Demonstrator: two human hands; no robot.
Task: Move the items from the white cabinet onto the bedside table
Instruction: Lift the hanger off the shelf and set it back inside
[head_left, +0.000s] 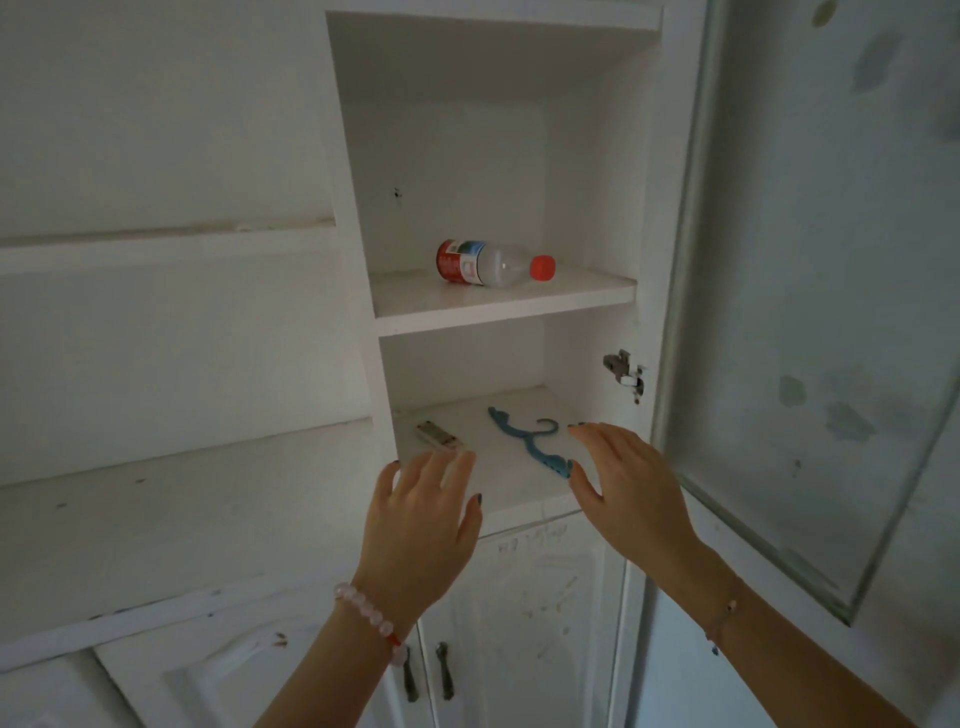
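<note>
Both hands raised at the front edge of the white cabinet's lower shelf, empty.

Left hand (421, 525), fingers spread, holding nothing, at the shelf lip; right hand (623, 483), likewise spread and empty, just beside the near end of the blue hanger (524, 435). Lower shelf (498, 467): hanger lies flat, centre-right; small whitish rectangular item (439, 435) lies left, just beyond the left hand's fingertips. Bare shelf between them. Upper shelf (498, 306): plastic bottle (493, 264) on its side, red cap pointing right. Cabinet door (810, 312) swung open at right.
</note>
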